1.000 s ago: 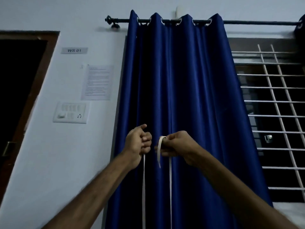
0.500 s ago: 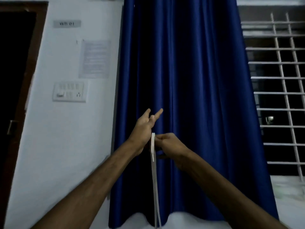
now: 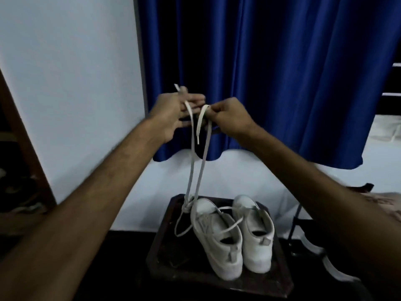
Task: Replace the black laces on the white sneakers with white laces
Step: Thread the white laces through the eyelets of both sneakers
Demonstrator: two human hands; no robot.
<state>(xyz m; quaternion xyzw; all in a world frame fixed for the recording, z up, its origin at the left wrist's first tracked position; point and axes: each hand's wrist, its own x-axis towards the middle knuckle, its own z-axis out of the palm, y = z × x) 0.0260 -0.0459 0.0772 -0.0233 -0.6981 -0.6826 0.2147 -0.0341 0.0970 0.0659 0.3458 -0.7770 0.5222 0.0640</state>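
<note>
- White lace (image 3: 201, 122) is held up between both hands in front of the blue curtain (image 3: 282, 83). Its two strands hang nearly straight down to the toe end of the left-hand shoe.
- Our right hand (image 3: 230, 118) is curled and pinches a folded loop of the lace, with a short tip dangling beneath.
- Our left hand (image 3: 173, 111) seems to pinch the other strand by the thumb. The tip pokes up past it and the other fingers stretch toward the right hand, though blur leaves this less sure.
- We see the white sneakers (image 3: 217, 240) side by side on the dark worktop (image 3: 165, 253), well below the hands and closer to us. Their toes point to the wall and their heels to us.
- No black lace shows on them. More white lace trails across both shoes, and we cannot tell whether it is the same piece.
- We judge that threading comes next. The hands must drop along the hanging strands, and the right one stands more directly over the pair.
</note>
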